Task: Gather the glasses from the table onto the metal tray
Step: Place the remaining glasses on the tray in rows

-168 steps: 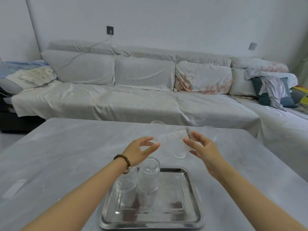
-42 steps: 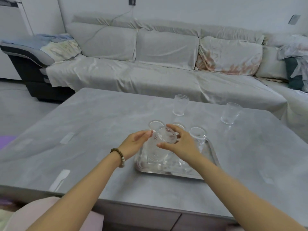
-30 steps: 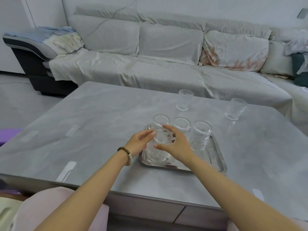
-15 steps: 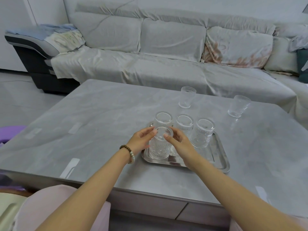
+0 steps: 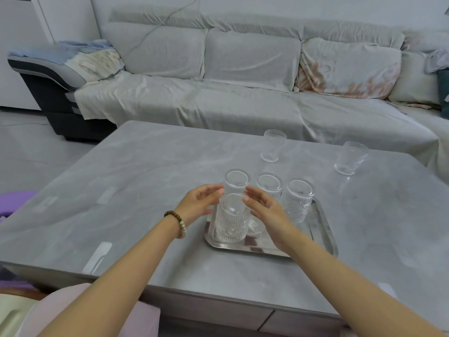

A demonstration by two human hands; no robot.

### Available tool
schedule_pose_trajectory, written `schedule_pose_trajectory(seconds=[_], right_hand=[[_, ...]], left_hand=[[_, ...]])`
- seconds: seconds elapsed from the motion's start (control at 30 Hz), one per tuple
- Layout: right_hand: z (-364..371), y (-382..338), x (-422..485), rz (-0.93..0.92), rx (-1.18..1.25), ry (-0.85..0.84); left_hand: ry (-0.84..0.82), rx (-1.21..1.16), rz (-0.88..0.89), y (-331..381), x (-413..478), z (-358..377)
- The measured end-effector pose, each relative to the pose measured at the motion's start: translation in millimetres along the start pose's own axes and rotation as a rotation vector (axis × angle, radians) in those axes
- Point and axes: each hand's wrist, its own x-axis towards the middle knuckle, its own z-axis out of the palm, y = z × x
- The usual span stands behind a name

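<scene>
A metal tray (image 5: 325,229) lies on the grey table (image 5: 145,181) and holds several ribbed clear glasses standing upside down. The nearest glass (image 5: 232,220) stands at the tray's front left corner. My left hand (image 5: 198,205) and my right hand (image 5: 264,210) hover on either side of its top, fingers apart, not touching it. Behind it stand a glass (image 5: 237,181), a glass (image 5: 269,184) and a glass (image 5: 298,198). On the bare table farther back stand two upright glasses, one in the middle (image 5: 273,145) and one at the right (image 5: 349,158).
A long grey covered sofa (image 5: 218,93) runs behind the table, with cushions and clothes piled at its right end. The table's front edge is near my body. Pale tape marks (image 5: 99,256) lie on the table's left part.
Both hands set the fourth glass upside down on the tray's front left corner and have now come off it, fingers spreading. The view has shifted slightly closer.
</scene>
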Motion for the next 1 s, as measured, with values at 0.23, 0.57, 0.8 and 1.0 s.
schedule_pose_trajectory(seconds=[0.23,0.57,0.8,1.0], right_hand=[[-62,-56,49,-0.069,0.076,0.017],[-156,-44,176,0.137,0.218,0.154],[-170,-17,234,0.235,0.236,0.128],[-172,-4,252,0.243,0.286,0.104]], left_hand=[[0.087,0.048,0.099,60,65,-7],[0.002,0.213,0.039,90,206,62],[-0.024,0.402,0.019,75,280,105],[-0.07,0.452,0.074,64,312,126]])
